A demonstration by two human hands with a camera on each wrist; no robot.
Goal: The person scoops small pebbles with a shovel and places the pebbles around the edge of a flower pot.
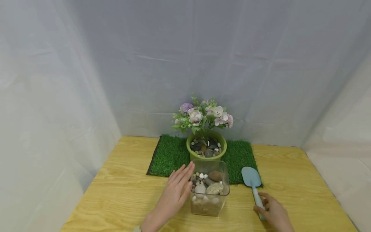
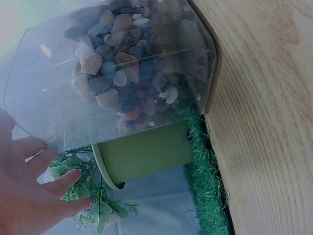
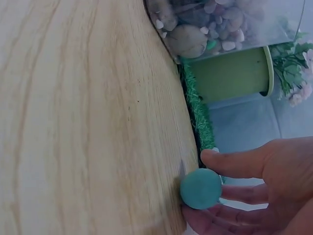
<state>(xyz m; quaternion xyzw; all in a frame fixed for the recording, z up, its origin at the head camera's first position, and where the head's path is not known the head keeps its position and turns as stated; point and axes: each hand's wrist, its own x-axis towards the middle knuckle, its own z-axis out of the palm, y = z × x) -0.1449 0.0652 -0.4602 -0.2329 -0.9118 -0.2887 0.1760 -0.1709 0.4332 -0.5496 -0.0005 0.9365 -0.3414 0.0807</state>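
A clear plastic container point(image 1: 209, 210) full of pebbles stands at the table's front middle. My left hand point(image 1: 175, 187) lies along its left side, fingers straight, fingertips near the rim; the left wrist view shows them spread beside the container's upper edge point(image 2: 51, 139). To the right is a light blue trowel point(image 1: 251, 176), its blade over the corner of the grass mat. My right hand point(image 1: 273, 211) holds its handle, thumb on one side and fingers on the other. The handle's round end point(image 3: 201, 189) faces the right wrist camera.
Behind the container, a green flowerpot point(image 1: 190, 154) with pebbles and pink and purple flowers point(image 1: 195, 117) stands on an artificial grass mat point(image 1: 171, 154). The wooden table point(image 1: 121, 187) is bounded by pale sheets point(image 1: 150, 80) at the back and sides.
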